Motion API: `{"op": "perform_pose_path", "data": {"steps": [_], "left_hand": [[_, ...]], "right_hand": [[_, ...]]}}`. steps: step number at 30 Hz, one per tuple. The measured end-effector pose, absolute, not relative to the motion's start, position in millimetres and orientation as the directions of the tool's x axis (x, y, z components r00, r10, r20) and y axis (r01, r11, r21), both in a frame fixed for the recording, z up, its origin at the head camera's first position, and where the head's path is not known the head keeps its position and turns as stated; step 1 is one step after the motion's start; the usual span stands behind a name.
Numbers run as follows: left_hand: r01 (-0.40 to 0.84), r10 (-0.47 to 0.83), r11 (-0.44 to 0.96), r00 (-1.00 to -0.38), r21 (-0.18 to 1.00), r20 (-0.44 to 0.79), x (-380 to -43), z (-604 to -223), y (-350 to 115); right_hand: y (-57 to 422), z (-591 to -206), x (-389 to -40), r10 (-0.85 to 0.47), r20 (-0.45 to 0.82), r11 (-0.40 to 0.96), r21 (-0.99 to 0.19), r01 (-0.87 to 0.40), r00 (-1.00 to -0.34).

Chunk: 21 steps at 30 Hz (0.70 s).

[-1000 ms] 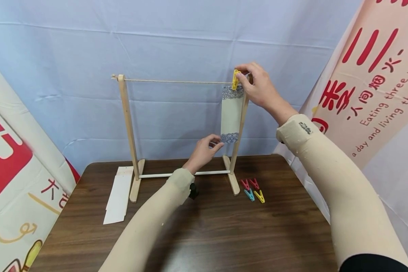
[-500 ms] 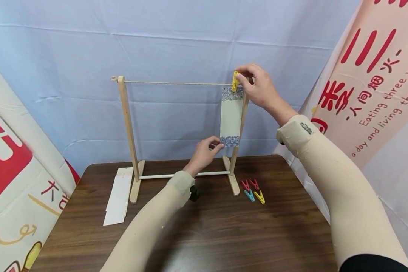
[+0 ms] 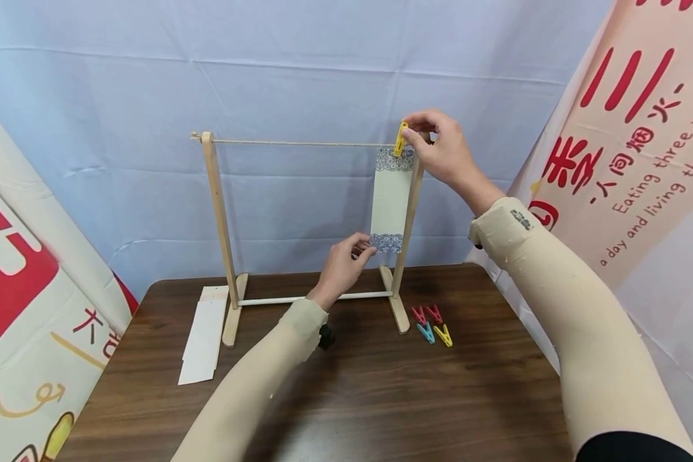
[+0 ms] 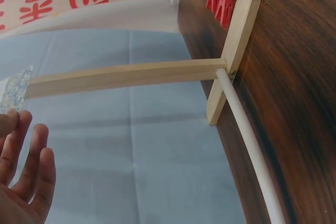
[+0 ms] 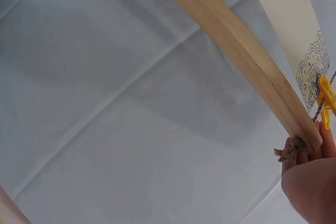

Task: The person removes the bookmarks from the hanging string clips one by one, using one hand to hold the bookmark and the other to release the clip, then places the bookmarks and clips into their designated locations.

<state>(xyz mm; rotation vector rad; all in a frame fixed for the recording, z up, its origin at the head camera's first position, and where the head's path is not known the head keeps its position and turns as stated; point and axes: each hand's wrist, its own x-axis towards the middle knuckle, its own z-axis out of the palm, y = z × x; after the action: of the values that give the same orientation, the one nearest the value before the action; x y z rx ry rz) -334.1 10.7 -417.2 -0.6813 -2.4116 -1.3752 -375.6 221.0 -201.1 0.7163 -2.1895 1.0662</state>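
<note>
A long pale card (image 3: 389, 199) with blue lace-patterned ends hangs upright from the rope (image 3: 294, 143) near the right post (image 3: 414, 199) of a wooden stand. My right hand (image 3: 441, 151) pinches a yellow clothespin (image 3: 400, 140), which sits over the rope and the card's top edge. In the right wrist view, its other fingers lie behind the post top, by the rope's knot (image 5: 290, 151). Lower down, my left hand (image 3: 342, 266) holds the card's bottom left corner; the left wrist view has thumb and index finger pinching the patterned end (image 4: 16, 88).
Several loose clothespins, including a blue one (image 3: 425, 332) and a yellow one (image 3: 443, 335), lie right of the stand's right foot (image 3: 400, 314). White strips (image 3: 202, 337) lie overlapped by the left foot (image 3: 231, 324). A white rod (image 3: 271, 300) joins the stand's sides low over the table (image 3: 381, 398).
The card's lower end has shifted slightly left and down with my left hand. The yellow clothespin leans a little more to the right at its top; my right hand keeps its grip.
</note>
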Motion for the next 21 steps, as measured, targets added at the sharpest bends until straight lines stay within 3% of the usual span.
{"op": "perform_pose_path", "data": {"steps": [21], "left_hand": [[0.553,0.246,0.436,-0.832,0.71,0.497,-328,-421,8]], "right_hand": [[213,-203,-371,-0.13,0.751,0.515,-0.506,-0.691,-0.647]]}}
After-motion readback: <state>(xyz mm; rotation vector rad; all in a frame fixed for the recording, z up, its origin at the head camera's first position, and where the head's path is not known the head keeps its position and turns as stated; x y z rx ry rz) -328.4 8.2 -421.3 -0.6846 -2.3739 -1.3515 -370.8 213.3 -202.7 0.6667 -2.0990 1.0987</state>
